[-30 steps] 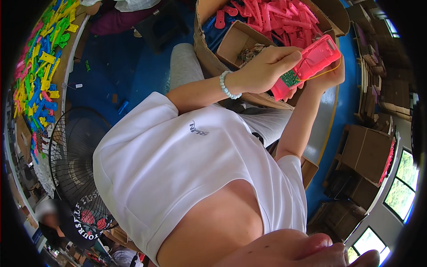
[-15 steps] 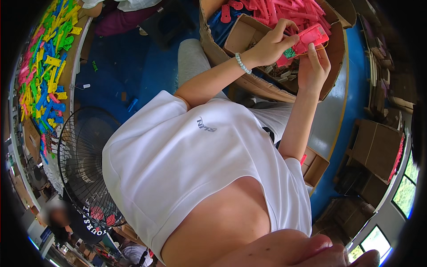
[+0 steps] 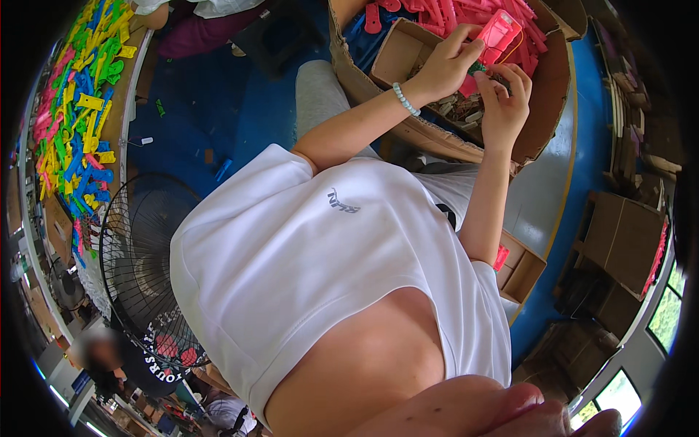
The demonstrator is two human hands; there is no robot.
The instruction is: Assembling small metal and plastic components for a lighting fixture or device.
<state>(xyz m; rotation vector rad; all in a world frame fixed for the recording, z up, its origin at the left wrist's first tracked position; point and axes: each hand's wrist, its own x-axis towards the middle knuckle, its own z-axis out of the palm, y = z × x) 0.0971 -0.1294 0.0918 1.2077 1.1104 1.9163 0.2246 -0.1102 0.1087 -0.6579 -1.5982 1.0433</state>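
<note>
My left hand (image 3: 445,67), with a beaded bracelet at the wrist, grips a pink plastic casing (image 3: 501,32) that tilts up to the right. A small green circuit board (image 3: 477,68) shows at the casing's lower end, between my two hands. Thin orange wire (image 3: 514,48) loops off the casing's right side. My right hand (image 3: 505,102) is closed, thumb and fingertips pinched together beside the board; what lies between them is too small to make out. Another bit of pink plastic (image 3: 468,86) shows just under the board.
Below my hands stands a large cardboard box (image 3: 535,138) with pink parts (image 3: 437,16), blue parts and a smaller carton (image 3: 397,54). A fan (image 3: 145,255) is at left, near a table heaped with coloured plastic parts (image 3: 80,138). Another person's purple-clad leg (image 3: 211,33) is at the top left.
The pink casing has turned more upright and moved up slightly. My right hand has shifted from the casing's right edge down and left to its lower end, its fingers now curled in.
</note>
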